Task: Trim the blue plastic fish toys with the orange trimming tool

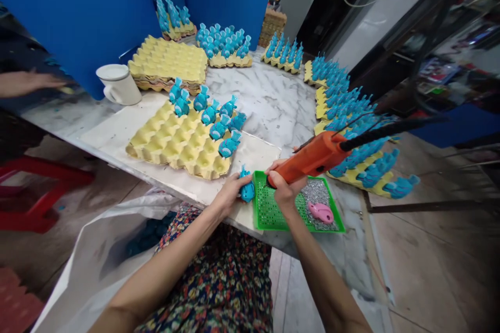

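My left hand (230, 192) is closed round a blue toy fish (247, 190), holding it at the left edge of a green tray (269, 213). My right hand (284, 184) grips an orange electric screwdriver (318, 156) whose tip points down toward the fish. The tool's black cable (390, 130) runs off to the right. A pink fish part (321, 212) lies in the tray on a heap of small screws (318, 192). Just beyond my left hand sits a yellow egg tray (172, 140) with several blue fish (213, 112) standing along its far and right sides.
More egg trays loaded with blue fish (224, 41) ring the marble table (273, 99) at the back and right. An empty stack of yellow trays (167, 62) and a white mug (119, 83) stand at the left. Another person's hand (27, 82) reaches in far left. A white bag (109, 250) hangs below.
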Motion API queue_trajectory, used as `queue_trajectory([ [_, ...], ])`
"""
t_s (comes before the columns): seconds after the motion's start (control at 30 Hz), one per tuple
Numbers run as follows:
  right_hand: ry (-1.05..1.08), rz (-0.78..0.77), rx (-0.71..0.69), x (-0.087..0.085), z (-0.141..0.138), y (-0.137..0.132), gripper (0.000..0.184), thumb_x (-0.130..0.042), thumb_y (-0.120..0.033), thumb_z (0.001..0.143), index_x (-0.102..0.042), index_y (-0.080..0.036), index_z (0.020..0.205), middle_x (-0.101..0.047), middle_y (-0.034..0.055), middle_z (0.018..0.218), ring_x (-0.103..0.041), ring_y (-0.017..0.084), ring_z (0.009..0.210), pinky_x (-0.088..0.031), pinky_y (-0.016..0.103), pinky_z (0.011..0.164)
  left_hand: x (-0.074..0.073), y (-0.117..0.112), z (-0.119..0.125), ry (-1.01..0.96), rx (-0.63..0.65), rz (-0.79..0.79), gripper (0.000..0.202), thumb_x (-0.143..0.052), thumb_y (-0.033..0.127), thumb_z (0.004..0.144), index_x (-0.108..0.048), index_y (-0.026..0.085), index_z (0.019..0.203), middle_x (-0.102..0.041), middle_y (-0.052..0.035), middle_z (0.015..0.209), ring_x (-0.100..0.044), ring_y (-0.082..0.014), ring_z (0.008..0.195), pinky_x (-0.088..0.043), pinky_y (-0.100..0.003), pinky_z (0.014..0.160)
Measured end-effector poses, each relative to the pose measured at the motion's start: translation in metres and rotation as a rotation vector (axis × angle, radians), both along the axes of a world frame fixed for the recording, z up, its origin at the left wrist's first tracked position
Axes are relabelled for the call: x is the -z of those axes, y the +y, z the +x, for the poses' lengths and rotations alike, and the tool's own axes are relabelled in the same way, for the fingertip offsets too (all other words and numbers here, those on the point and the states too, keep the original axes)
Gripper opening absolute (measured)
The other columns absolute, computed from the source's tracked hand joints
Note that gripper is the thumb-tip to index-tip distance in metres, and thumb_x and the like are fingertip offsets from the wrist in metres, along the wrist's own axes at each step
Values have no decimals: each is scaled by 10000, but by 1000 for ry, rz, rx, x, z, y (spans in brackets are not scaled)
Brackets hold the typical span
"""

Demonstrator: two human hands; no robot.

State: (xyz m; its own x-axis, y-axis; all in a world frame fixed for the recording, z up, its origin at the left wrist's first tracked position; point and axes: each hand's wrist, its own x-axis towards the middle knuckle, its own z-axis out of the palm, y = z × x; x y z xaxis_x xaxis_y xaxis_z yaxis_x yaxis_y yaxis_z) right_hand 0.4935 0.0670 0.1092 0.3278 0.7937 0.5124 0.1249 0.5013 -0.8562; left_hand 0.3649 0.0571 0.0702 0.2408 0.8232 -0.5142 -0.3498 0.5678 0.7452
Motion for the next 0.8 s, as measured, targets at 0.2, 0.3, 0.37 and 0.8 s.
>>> queue_trajectory([
  [0.2, 90, 97, -42, -25, -8, -12, 20, -662, -207, 671, -646, -203, 681, -617, -17, 608, -551, 173, 519, -436, 333, 538, -10, -5, 7, 34, -97, -40, 315, -717, 438, 703, -555, 185, 798, -537, 45, 579, -488, -111, 485, -352, -223, 452],
  [0.3, 87, 91, -210, -32, -17, -24, 33, -656, -256, 718, -654, -229, 736, -615, -19, 670, -561, 181, 565, -466, 348, 565, -16, -7, 8, 13, -141, -44, 276, -694, 409, 737, -545, 183, 788, -520, 56, 569, -465, -102, 496, -365, -218, 481],
  [0.37, 63, 95, -290, -33, -22, -30, 52, -667, -277, 746, -644, -247, 780, -608, -23, 709, -565, 180, 598, -485, 350, 598, -17, -7, 8, -7, -151, -37, 242, -679, 381, 753, -547, 180, 789, -536, 50, 592, -469, -104, 525, -378, -217, 499],
  [0.8, 55, 73, -307, -9, -32, -32, 74, -644, -276, 767, -609, -249, 826, -579, -15, 726, -558, 191, 658, -468, 369, 671, -21, -9, 16, -45, -231, -35, 318, -734, 380, 662, -508, 192, 785, -563, 21, 676, -514, -136, 652, -409, -247, 582],
])
